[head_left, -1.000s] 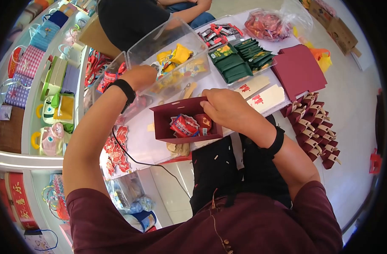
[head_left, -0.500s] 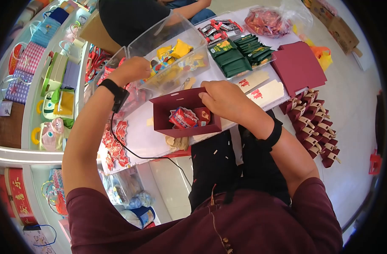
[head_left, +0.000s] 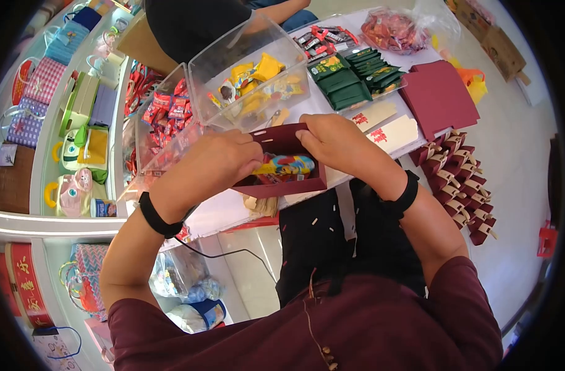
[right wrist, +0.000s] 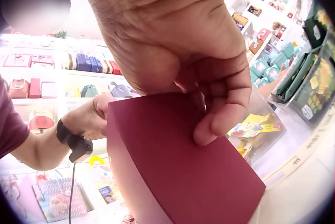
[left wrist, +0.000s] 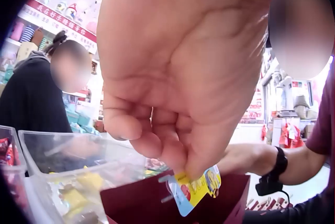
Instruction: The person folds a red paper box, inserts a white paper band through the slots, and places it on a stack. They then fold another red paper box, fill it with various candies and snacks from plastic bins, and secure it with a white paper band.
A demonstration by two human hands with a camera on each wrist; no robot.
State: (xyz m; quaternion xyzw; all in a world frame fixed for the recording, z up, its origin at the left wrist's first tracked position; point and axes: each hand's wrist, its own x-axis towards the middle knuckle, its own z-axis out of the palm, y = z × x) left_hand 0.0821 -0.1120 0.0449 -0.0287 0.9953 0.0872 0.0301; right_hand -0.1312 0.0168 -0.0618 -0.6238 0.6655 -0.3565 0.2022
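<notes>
Shelves of bags and boxes lined the left side, and a white surface stretched before the seated person. At its near edge stood an open maroon box. The left hand had its grip pinched on a yellow-and-blue packet at the box's mouth; what lay under it was mostly hidden, though it looked like red wrappers. The right hand had its thumb and fingers closed on the box's far wall, toward the right end. Beyond the box stood a clear bin of yellow packets, with red packets in another bin to its left. Green packets, cream tags and maroon cards lay on the right, and small maroon boxes stood in rows on the floor.
</notes>
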